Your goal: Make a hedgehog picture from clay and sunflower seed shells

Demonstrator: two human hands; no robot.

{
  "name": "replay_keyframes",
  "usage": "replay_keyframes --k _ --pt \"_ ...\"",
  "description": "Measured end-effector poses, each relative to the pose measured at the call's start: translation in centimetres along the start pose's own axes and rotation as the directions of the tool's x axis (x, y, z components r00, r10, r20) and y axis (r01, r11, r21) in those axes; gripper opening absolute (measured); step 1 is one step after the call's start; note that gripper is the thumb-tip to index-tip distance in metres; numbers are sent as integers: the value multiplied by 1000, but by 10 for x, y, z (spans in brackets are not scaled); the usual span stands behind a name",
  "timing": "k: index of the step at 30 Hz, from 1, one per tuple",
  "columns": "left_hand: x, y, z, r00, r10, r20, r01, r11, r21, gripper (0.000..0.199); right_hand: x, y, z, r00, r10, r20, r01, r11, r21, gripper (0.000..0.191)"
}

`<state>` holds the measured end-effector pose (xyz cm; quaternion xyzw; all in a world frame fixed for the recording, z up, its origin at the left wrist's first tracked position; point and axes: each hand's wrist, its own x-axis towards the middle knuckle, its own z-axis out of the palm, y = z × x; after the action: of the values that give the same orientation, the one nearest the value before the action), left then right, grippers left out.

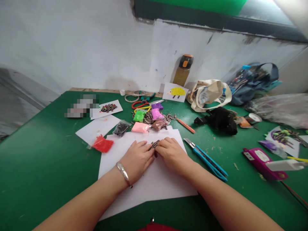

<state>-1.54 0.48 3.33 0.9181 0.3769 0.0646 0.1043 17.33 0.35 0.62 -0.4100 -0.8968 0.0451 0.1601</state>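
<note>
White paper (166,181) beneath, left hand (139,160) and right hand (172,156) touching striped seeds (154,144), grip closure unclear

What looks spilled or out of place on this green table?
The striped seeds lie loose around the colored packets, perhaps spilled. The blue utility knife also stands out: near the right hand, its blade apparently exposed.
</note>
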Motion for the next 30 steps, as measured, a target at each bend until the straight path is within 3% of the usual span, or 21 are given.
replay_keyframes --k 8,14,18,24,30 --pt "-1 2 2 1000 -17 6 17 1000 23 22 2 -1 -3 999 32 0 -32 999 39 15" --pt "-5 1 -2 1000 -14 -20 13 1000 -26 23 -1 16 -28 976 203 -84 -186 967 171 17" --pt "-7 -6 -5 996 -19 -83 14 998 -56 33 -5 28 -30 963 269 16 -268 950 158 16" --pt "-6 -20 -4 988 -146 39 146 989 8 39 -5 29 -26 940 325 103 -339 924 178 25" --pt "-4 -24 -7 982 -159 98 158 987 12 37 0 18 -29 949 279 148 -307 924 228 25"
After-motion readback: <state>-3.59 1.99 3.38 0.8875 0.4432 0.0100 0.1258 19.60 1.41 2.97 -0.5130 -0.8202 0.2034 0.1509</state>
